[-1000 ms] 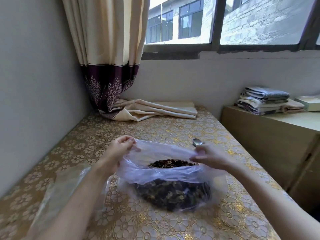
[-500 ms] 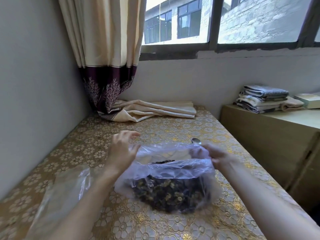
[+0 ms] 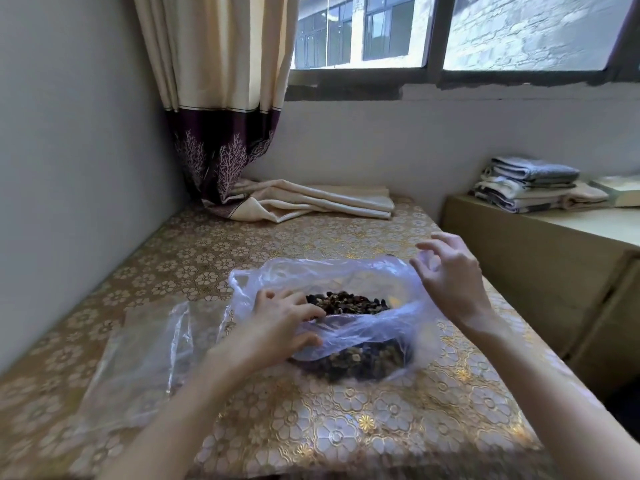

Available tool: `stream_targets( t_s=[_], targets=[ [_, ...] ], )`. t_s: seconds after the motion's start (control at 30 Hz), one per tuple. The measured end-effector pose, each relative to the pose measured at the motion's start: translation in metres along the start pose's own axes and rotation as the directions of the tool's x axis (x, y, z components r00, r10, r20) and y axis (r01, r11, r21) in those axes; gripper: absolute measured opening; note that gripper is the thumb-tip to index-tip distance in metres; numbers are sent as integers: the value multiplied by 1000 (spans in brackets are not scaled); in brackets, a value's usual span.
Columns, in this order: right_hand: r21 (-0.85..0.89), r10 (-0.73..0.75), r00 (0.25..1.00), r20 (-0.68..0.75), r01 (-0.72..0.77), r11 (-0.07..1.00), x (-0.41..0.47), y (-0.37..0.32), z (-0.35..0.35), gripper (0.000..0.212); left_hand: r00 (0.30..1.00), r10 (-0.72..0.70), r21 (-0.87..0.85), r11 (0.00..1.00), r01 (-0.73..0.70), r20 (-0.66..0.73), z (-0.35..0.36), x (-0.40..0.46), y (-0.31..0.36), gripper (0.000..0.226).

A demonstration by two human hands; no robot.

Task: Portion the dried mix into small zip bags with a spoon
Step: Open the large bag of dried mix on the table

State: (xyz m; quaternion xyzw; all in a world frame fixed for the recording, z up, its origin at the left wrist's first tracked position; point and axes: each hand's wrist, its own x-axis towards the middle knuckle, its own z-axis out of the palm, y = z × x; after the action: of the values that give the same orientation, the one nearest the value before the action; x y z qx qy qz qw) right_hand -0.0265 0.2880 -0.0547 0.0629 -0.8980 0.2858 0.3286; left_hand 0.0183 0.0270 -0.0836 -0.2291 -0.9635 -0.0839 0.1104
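- Gold floral tablecloth (image 3: 346, 441) covers the surface under our arms, set into a corner with a grey wall to one side, a window ahead and a curtain (image 3: 221, 109) whose hem spills onto the far end.
- Our left hand (image 3: 277, 327) rests on the near lip of the thin plastic bag (image 3: 349, 271); its fingers curl over the film and its thumb pins the fold below them.
- Our right hand (image 3: 450, 275) hangs just above the bag's far right edge, fingers spread and loosely bent, with nothing between them.
- Just beyond the left fingertips lies the dried mix (image 3: 346, 303), a dark heap showing through the open mouth and again through the film beneath the thumb.
- Behind the left wrist, on the side away from the mix, a flat sheet of clear plastic (image 3: 145, 355) lies on the cloth; whether it is the small zip bags we cannot tell.
- No spoon shows in this view.
- We judge the step to be opening the mouth wide. To do it well, we should roll the lip down evenly on both sides, keeping the left grip low so the heap stays put.
- Thin film will likely slump back, so a rolled cuff should hold it open better than a plain pull.
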Motion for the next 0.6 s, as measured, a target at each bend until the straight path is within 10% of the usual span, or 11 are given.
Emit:
stream_targets(
  t_s=[0.23,0.4,0.6],
  targets=[
    [-50,-172,983,-57,169,984,-25,3,-2,23,966,180,65,983,-171,-187,-7,-22,12,14],
    [-229,10,983,185,33,973,-44,20,2,17,891,259,138,965,-223,-372,-5,-36,16,14],
    [-198,241,816,526,-158,967,-48,2,1,68,866,212,162,975,-155,-452,8,-52,31,16]
  ],
)
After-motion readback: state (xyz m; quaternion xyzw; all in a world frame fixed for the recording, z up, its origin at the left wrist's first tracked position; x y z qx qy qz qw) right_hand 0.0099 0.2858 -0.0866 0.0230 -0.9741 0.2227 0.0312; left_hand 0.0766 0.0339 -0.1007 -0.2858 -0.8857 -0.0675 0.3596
